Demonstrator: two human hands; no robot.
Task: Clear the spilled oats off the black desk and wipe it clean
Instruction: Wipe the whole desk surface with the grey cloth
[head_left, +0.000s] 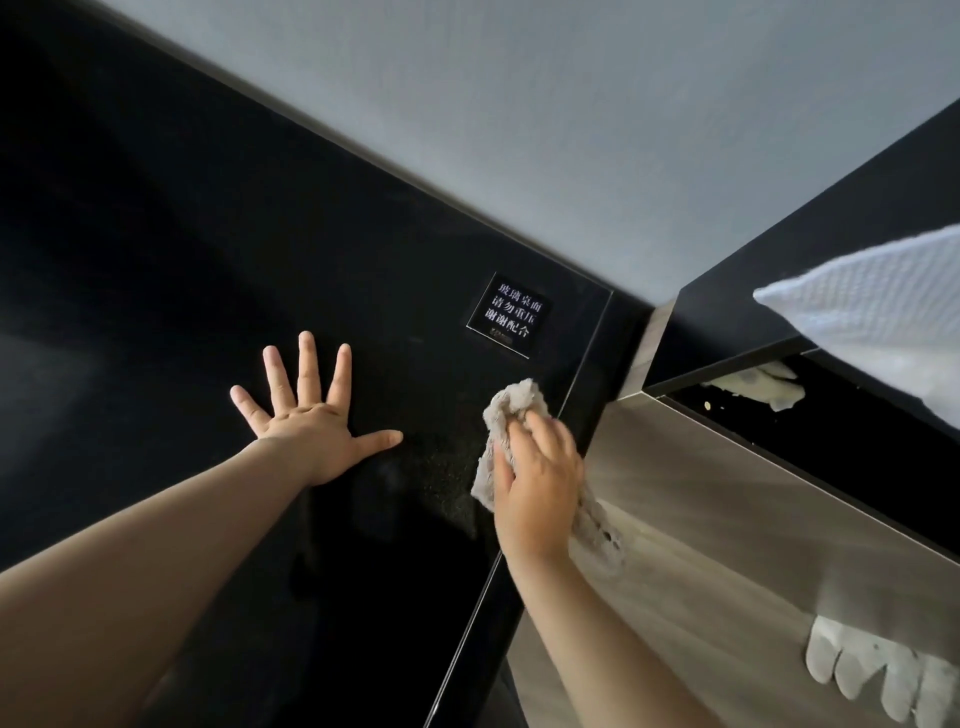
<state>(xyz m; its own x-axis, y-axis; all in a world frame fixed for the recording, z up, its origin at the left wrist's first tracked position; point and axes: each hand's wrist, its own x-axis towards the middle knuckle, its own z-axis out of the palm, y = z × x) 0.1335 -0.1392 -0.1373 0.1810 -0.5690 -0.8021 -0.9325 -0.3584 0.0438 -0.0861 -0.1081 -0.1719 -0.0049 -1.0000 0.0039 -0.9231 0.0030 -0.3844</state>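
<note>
Now we press our left hand (306, 431) flat on the glossy black desk (208, 260), fingers straight and spread wide. Our right hand (537, 478) curls round a crumpled, nubby beige cloth (511, 402) at the desk's right edge, just below a small square sign (511, 314) with white lettering. Between the hands a faint grainy speckle (441, 467) dulls the sheen. Off to the right lies white waffle-weave fabric (872, 301).
</note>
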